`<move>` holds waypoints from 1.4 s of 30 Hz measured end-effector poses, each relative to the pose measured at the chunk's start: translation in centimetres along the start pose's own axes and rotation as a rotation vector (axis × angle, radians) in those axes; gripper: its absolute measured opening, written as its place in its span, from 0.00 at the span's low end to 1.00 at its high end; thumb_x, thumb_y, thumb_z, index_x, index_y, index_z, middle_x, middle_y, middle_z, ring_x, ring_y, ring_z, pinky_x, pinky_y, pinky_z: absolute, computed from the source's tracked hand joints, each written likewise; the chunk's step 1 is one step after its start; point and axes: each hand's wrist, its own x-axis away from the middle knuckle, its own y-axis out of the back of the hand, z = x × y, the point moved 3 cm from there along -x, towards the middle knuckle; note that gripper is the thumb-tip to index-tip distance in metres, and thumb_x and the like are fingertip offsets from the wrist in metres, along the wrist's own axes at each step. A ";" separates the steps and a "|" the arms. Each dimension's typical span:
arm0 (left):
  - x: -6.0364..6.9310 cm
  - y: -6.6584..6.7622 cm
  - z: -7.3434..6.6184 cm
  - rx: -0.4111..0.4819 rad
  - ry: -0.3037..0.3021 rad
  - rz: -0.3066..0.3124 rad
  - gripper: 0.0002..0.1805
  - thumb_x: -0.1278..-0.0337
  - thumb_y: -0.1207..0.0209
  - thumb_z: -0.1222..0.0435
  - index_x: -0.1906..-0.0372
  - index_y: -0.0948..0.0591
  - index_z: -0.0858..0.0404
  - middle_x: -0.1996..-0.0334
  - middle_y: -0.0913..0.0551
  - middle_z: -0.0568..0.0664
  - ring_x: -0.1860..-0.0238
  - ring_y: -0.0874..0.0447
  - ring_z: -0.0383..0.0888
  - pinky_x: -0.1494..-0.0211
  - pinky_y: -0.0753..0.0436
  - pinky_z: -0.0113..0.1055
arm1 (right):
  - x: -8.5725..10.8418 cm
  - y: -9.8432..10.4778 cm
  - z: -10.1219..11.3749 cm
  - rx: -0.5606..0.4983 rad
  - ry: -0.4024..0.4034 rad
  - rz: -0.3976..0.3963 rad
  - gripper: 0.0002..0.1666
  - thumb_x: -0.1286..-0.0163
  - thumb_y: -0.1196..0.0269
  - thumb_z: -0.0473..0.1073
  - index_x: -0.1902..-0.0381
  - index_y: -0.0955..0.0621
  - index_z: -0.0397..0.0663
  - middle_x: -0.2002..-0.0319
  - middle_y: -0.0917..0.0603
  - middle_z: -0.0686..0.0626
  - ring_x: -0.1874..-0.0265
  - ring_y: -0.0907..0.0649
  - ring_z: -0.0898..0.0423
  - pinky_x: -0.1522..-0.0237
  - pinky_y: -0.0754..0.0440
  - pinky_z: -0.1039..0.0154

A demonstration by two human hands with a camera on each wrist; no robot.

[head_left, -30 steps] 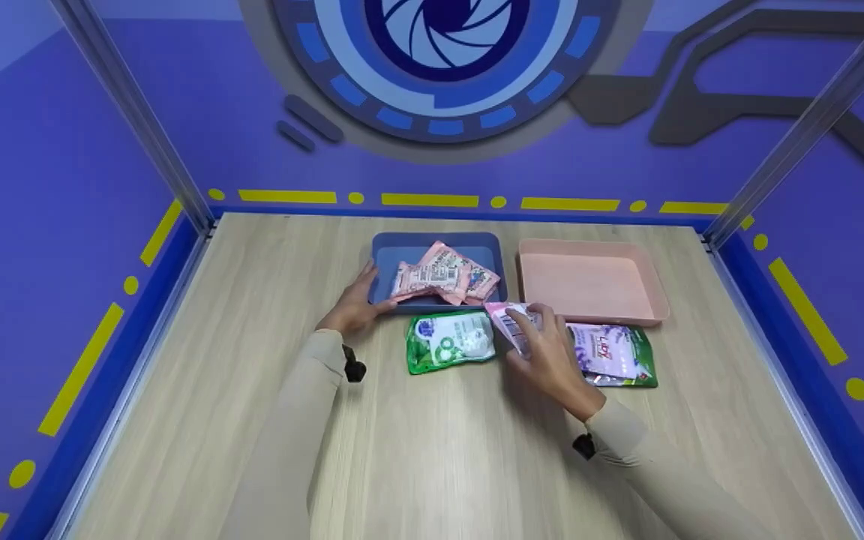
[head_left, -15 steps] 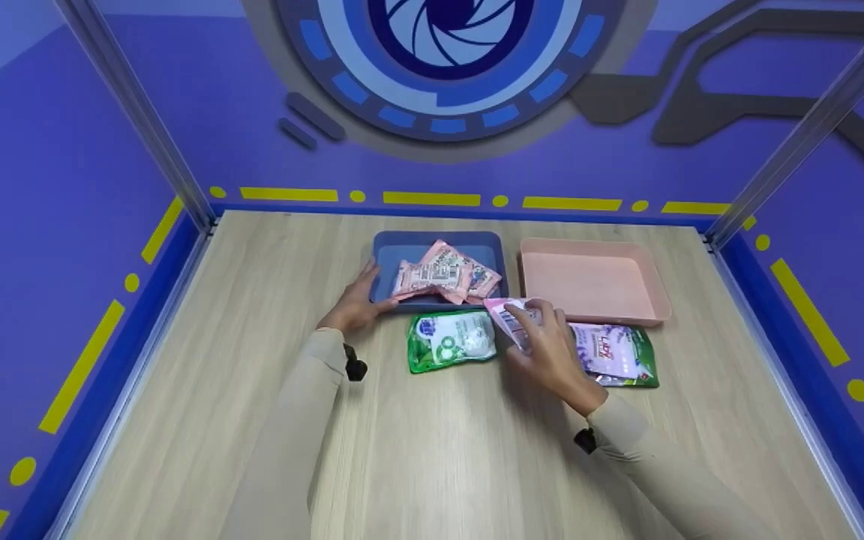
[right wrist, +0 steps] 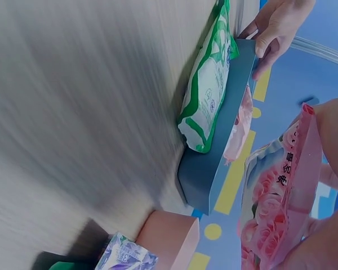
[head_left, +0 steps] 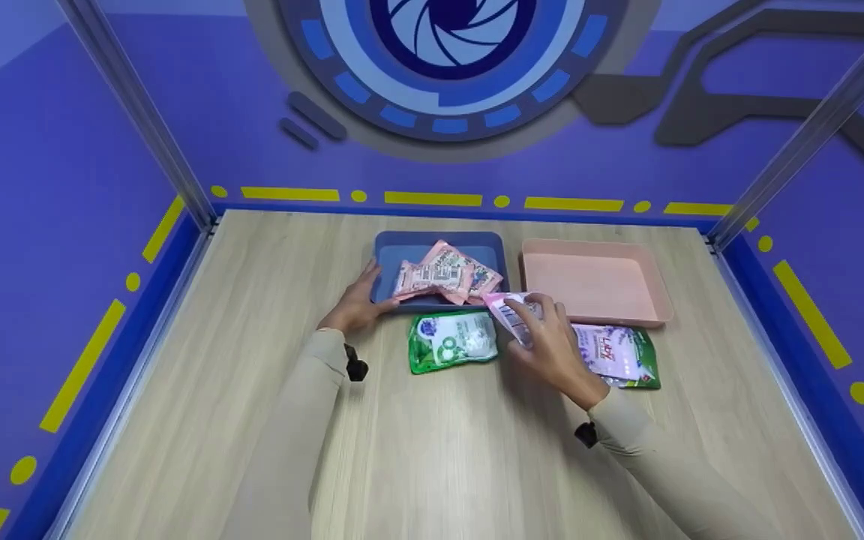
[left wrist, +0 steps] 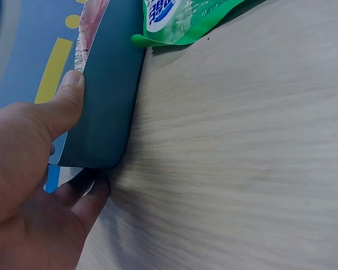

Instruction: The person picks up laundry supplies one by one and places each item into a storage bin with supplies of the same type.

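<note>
My left hand grips the front-left corner of the blue tray, thumb at the front rim and fingers along its left side. Inside that tray lie several pink printed packets. Over the tray's front-right corner, my right hand pinches a pink packet with a rose print, its lower end hanging tilted. A green-and-white pouch lies in front of the blue tray. Partly behind my right hand lie a purple Liby pouch and a green pouch beneath it.
To the right of the blue tray stands a pink tray with nothing in it. Both trays are near the back of the wooden table. Purple-blue panels and metal posts enclose the table on three sides.
My right hand has lifted the pink packet slightly up and back, toward the gap between the trays. The left hand keeps its place on the blue tray.
</note>
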 end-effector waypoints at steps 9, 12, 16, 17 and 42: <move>-0.1 0.1 -0.1 0.001 0.022 -0.004 0.47 0.29 0.38 0.55 0.17 0.51 0.63 0.16 0.64 0.51 0.17 0.63 0.53 0.17 0.54 0.48 | -0.4 0.3 -0.2 -0.009 0.011 -0.011 0.41 0.45 0.27 0.35 0.31 0.22 0.52 0.37 0.27 0.33 0.49 0.25 0.36 0.50 0.25 0.46; -0.2 0.0 0.0 0.002 0.026 -0.008 0.48 0.29 0.38 0.55 0.17 0.51 0.63 0.16 0.64 0.50 0.17 0.63 0.52 0.17 0.55 0.47 | -0.6 0.4 -0.2 -0.008 0.004 0.002 0.41 0.44 0.27 0.36 0.30 0.22 0.53 0.36 0.27 0.33 0.48 0.25 0.36 0.49 0.24 0.46; -0.1 0.0 0.0 0.011 0.028 -0.010 0.48 0.29 0.37 0.56 0.17 0.52 0.63 0.16 0.64 0.50 0.17 0.64 0.52 0.17 0.56 0.47 | -0.8 0.6 -0.2 -0.006 -0.008 0.019 0.41 0.43 0.27 0.37 0.29 0.23 0.55 0.35 0.28 0.35 0.46 0.26 0.37 0.47 0.25 0.45; -0.1 0.1 0.0 0.013 0.025 -0.010 0.48 0.29 0.37 0.56 0.17 0.52 0.63 0.16 0.64 0.50 0.17 0.64 0.52 0.17 0.56 0.47 | -0.8 0.6 -0.2 -0.006 -0.009 0.022 0.41 0.43 0.27 0.37 0.29 0.23 0.56 0.35 0.28 0.35 0.45 0.26 0.38 0.46 0.25 0.44; 0.0 -0.1 0.0 0.013 0.011 -0.008 0.48 0.29 0.37 0.56 0.17 0.52 0.65 0.16 0.63 0.52 0.17 0.63 0.53 0.17 0.55 0.47 | -2.5 1.1 -0.6 0.016 -0.006 0.062 0.41 0.42 0.29 0.38 0.29 0.23 0.59 0.34 0.28 0.38 0.44 0.26 0.39 0.41 0.28 0.42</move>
